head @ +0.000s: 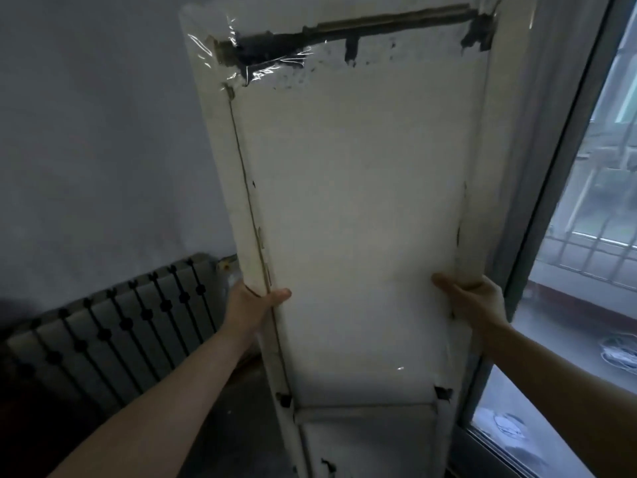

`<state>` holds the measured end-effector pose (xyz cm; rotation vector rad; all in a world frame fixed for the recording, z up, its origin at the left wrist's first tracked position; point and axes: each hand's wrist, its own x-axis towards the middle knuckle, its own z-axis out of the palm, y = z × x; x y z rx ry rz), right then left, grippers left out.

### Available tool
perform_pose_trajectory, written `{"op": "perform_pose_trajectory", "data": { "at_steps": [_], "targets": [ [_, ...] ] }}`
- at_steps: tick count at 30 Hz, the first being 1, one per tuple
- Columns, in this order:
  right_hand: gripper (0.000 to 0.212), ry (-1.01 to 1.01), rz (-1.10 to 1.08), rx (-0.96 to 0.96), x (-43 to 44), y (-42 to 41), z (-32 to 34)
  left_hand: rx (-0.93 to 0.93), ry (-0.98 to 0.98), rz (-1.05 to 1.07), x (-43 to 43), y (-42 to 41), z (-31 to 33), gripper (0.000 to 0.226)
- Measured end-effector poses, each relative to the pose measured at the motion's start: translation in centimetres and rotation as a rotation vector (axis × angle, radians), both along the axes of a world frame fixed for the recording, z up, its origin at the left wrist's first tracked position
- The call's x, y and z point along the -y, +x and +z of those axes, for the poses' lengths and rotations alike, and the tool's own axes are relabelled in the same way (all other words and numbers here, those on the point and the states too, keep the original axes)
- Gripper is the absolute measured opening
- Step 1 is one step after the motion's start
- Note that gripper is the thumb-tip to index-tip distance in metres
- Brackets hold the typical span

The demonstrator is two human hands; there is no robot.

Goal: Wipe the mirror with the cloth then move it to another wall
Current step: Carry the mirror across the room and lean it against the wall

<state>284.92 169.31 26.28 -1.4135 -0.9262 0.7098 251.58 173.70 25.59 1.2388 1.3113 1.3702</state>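
Two bare forearms reach up from the bottom corners of the view, each ending in a grip clamped on a long side of the mirror (351, 236). The left grip (253, 301) grasps the mirror's left edge, with the thumb laid across the back panel and the fingers wrapped out of sight behind the frame. The right grip (472, 298) grasps the opposite edge at about the same height, thumb pressed flat on the panel, fingers likewise hidden. The mirror stands tall between the two grips with its back toward the camera and its top leaning a little to the left. It shows a pale backing board inside a cream frame; the glass side is hidden. Below the grips, dark tape patches (443, 393) mark the lower corners of the board above a crossbar. High above the grips, a dark torn strip (344, 32) runs across the top of the board, and crinkled clear film (272, 69) clings to the upper left corner. Below and left of the left grip, a dark ribbed radiator (113, 336) lines the foot of a grey wall (96, 132). Right of the right grip, beyond the mirror's edge, a dark-framed window (603, 167) admits daylight, with metal bars (593, 257) outside the glass. Whether the mirror's bottom end touches the floor cannot be told.
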Motion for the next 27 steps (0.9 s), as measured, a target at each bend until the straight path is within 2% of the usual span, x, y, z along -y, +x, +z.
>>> {"op": "perform_pose_trajectory", "data": {
  "at_steps": [7, 11, 15, 22, 27],
  "targets": [
    [0.026, -0.039, 0.161, 0.021, -10.2, -2.7, -0.8, 0.042, -0.006, 0.201, -3.5, -2.7, -0.7, 0.046],
    [0.043, -0.061, 0.275, 0.017, -15.8, -3.7, -1.2, 0.012, 0.022, 0.311, -5.2, -3.5, -0.8, 0.043],
    [0.020, -0.005, 0.478, -0.071, -21.7, -4.3, -1.1, 0.022, 0.037, 0.464, -6.1, -2.8, -0.7, 0.042],
    [0.017, 0.040, 0.716, -0.019, -30.4, -5.9, 0.1, -0.018, 0.013, 0.778, -7.0, -0.3, 0.2, 0.045],
    [0.032, 0.035, 0.856, 0.019, -33.8, -7.7, 0.0, -0.036, 0.056, 0.911, -5.8, 1.6, 0.0, 0.035]
  ]
}}
